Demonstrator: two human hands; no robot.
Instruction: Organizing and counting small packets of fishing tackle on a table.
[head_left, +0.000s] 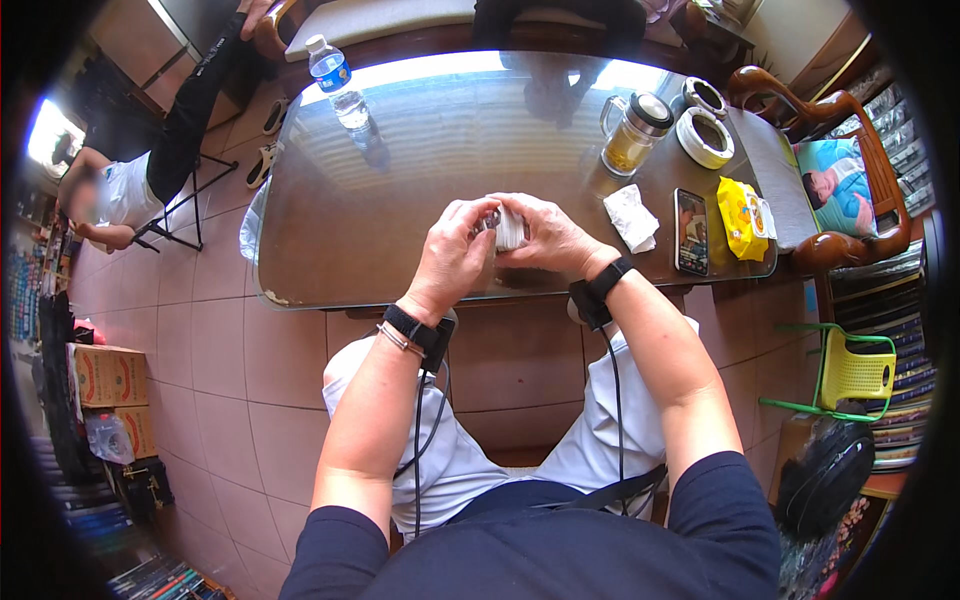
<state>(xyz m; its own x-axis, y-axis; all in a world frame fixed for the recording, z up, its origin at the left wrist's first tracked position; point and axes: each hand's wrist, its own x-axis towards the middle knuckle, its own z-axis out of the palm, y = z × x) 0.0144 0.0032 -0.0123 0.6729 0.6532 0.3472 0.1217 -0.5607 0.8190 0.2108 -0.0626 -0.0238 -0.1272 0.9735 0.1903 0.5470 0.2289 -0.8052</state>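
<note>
Between my two hands, just above the near edge of the glass-topped table (420, 217), is a small white ribbed object (511, 229); its exact kind is not clear. My left hand (456, 251) closes on its left side, with a small dark, shiny piece (489, 220) at the fingertips. My right hand (551, 231) curls around the right side, its fingers and thumb on the white surface. The fingers hide parts of both pieces. A crumpled white tissue (631, 218) lies to the right of my right hand.
A phone (691, 232), a yellow wipes pack (742, 219), a glass tea bottle (636, 135) and two white-rimmed round containers (705, 138) stand or lie at right. A water bottle (341, 86) stands at back left. One person (135, 184) reclines at left; another sits beyond the table.
</note>
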